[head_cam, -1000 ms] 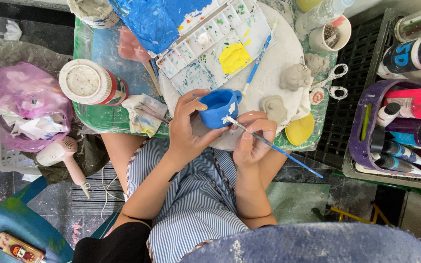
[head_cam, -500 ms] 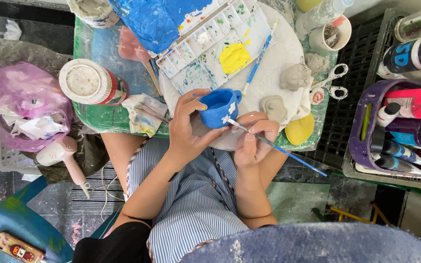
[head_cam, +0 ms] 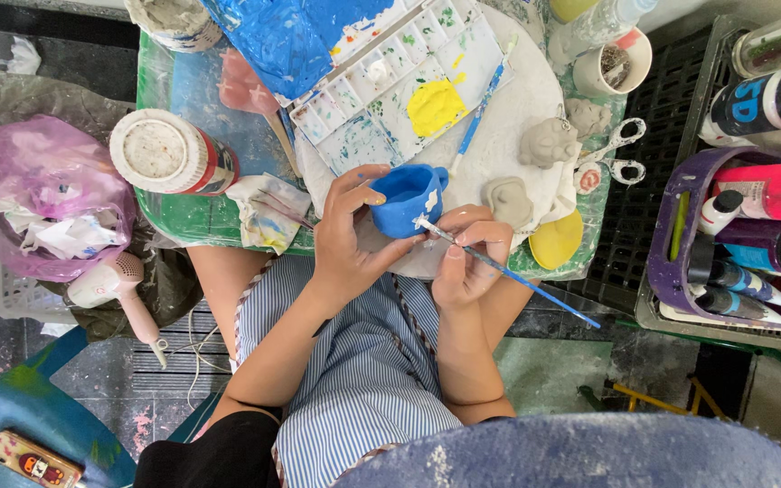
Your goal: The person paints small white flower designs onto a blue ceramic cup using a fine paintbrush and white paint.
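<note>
a: our left hand (head_cam: 347,237) keeps its fingers curled around the blue cup (head_cam: 407,199), above the table edge (head_cam: 214,233).
b: and our right hand (head_cam: 465,258) pinches the brush (head_cam: 508,271); its tip seems slightly moved along the cup's side.

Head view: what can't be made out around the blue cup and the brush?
- Blue cup: its far side is hidden by the left hand.
- Paintbrush: its bristle tip is too small to show the paint colour.
- Right hand: its palm is turned away.
</note>
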